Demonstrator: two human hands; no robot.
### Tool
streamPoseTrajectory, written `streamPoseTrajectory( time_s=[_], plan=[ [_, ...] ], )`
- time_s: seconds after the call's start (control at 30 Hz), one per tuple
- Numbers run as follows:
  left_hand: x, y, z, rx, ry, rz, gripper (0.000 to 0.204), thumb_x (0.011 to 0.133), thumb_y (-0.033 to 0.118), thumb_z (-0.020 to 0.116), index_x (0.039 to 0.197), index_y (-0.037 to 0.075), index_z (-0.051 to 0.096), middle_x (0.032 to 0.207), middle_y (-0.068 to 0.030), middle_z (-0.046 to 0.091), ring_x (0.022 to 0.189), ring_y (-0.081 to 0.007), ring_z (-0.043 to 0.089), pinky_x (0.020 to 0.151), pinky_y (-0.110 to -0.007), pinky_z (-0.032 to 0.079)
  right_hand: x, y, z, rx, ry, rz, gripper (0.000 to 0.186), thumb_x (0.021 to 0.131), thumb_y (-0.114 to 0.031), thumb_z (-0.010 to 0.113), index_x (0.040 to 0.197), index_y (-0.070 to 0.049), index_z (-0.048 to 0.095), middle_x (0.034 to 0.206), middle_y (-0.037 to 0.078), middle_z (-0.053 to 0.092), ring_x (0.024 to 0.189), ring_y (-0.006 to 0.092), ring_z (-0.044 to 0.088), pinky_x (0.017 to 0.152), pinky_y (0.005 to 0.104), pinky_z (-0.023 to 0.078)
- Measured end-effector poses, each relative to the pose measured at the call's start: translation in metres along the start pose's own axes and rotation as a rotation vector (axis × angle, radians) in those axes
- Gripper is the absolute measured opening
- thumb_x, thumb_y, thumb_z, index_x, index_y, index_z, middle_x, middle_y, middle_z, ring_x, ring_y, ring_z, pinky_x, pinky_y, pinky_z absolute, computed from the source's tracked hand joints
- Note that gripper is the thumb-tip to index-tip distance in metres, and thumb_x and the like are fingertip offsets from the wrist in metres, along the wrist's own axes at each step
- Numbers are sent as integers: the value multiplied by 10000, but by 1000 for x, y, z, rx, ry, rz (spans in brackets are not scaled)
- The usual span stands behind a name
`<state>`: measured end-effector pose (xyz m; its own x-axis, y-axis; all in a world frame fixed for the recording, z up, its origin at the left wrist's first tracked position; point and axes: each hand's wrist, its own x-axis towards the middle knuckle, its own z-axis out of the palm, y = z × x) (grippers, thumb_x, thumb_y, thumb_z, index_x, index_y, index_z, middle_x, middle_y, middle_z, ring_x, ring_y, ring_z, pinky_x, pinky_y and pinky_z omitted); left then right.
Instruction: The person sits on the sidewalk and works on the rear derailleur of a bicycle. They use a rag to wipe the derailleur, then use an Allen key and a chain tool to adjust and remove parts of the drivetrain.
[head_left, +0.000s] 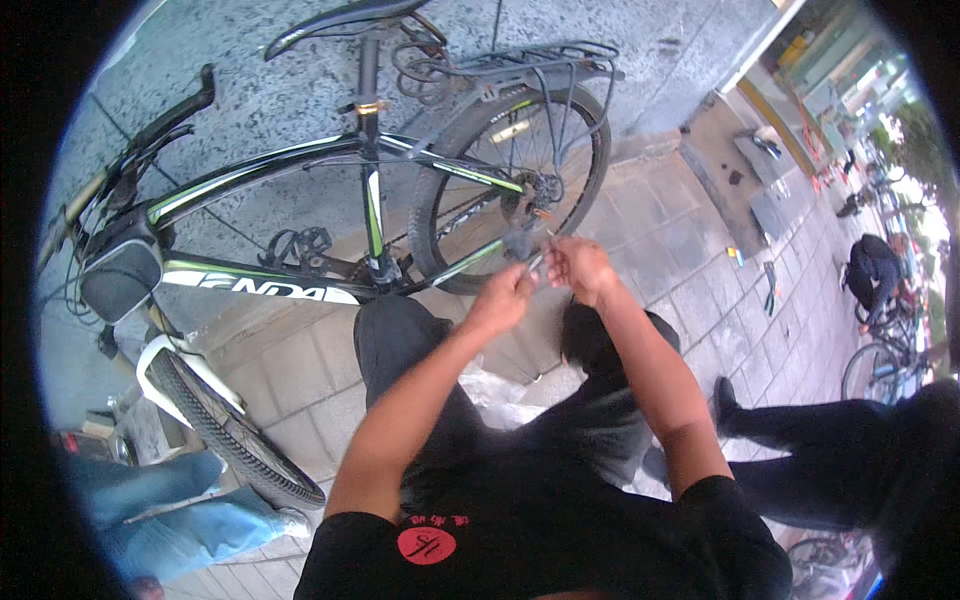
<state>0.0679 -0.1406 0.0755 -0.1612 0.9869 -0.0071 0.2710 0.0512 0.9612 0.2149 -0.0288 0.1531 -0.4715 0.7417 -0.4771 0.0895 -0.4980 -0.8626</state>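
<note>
In front of the bicycle's rear wheel point(607, 125), both my hands are up close together at knee height. My left hand point(508, 296) is closed in a pinch, and a small pale, shiny piece point(535, 263) shows at its fingertips. Just to its right, my right hand point(580, 270) has its fingers curled together close to that piece. Whatever sits inside the right fingers is too small and blurred to name. Beyond them is the wheel hub point(545, 187), with a bit of orange below it. The black, white and green bicycle frame point(260, 283) stretches away to the left.
The bicycle leans by a grey speckled wall point(270, 110); its front wheel point(235, 440) is turned toward me at left. Pliers point(770, 288) lie on the paving at right. A person in blue jeans point(180, 510) is at left; dark-trousered legs point(820, 460) are close at right.
</note>
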Motion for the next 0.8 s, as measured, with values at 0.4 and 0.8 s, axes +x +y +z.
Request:
streamPoseTrajectory(
  time_s=[0.4, 0.8],
  plan=[
    [90, 20, -77, 718, -23, 90, 283, 999, 305, 556, 1186, 122, 663, 1062, -160, 722, 977, -394, 688, 832, -515, 540, 116, -11, 5, -99, 42, 267, 235, 1022, -248, 560, 954, -47, 661, 765, 31, 629, 595, 157, 603, 522, 317, 508],
    [118, 6, -68, 565, 74, -8, 229, 973, 276, 600, 1112, 128, 706, 1021, -116, 734, 881, -377, 706, 760, -485, 557, 145, 6, -3, 56, 97, 238, 222, 1012, -237, 564, 924, -50, 645, 739, 40, 618, 563, 164, 576, 496, 318, 472]
  ],
)
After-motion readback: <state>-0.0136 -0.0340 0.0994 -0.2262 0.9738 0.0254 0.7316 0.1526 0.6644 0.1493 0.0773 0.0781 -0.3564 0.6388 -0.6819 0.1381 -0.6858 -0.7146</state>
